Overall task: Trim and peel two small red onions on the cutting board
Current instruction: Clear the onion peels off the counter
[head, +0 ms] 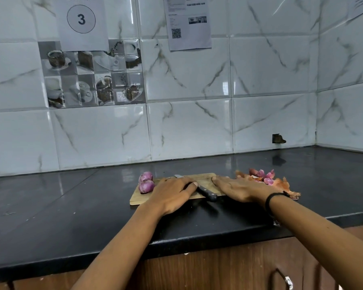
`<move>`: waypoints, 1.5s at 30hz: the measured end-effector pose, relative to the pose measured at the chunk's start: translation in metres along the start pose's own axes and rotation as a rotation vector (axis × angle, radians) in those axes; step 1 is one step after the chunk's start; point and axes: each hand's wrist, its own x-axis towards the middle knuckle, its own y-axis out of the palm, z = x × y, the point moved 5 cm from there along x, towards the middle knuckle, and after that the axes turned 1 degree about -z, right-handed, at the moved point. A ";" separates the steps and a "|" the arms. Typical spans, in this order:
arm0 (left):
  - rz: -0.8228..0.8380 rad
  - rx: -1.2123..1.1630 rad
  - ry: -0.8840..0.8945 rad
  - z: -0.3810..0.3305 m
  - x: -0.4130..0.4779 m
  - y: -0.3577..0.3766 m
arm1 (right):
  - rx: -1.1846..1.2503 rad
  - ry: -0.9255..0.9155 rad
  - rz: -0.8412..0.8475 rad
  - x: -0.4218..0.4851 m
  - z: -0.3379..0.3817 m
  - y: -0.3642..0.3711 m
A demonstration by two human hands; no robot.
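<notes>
We are judging the job as good as finished. The near onion [146, 186] and the far onion [146, 176] are both showing smooth, glossy purple flesh with no papery skin that we can make out. They are sitting touching each other at the far left corner of the cutting board [205, 178]; the far one may be sitting right at the board's edge, which we cannot tell for sure. Whether both ends are trimmed clean is too small for us to read.

We are laying our left hand [174, 193] flat on the board, fingers straight and relaxed, gripping nothing. It is covering most of the blade of the knife [206, 194], which is lying loose with its dark handle pointing towards us. We are resting our right hand [239, 189] flat too, fingers straight and lying across the board's right edge, also holding nothing.

The peels [266, 180] are lying in a heap on the tabletop [71, 206] just beside the board's right end, so we are thinking only clearing up is left.

The tabletop is shining black stone. Behind it, a marbled white tile wall [260, 80] is carrying a sign [81, 18] numbered 3 and a printed sheet [189, 24]. Below, a wooden cabinet [228, 268] is showing.
</notes>
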 end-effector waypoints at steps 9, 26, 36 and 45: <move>-0.043 0.077 0.039 -0.011 -0.005 -0.004 | -0.104 -0.109 -0.183 -0.001 -0.018 0.003; -0.010 -0.224 0.044 -0.135 0.037 0.024 | 0.064 0.130 -0.411 -0.045 -0.099 -0.024; 0.034 -0.593 -0.220 -0.156 0.074 0.055 | 0.164 0.116 -0.313 -0.015 -0.115 -0.018; 0.190 -0.771 -0.262 -0.154 0.117 0.086 | 0.155 0.011 -0.272 0.015 -0.112 -0.023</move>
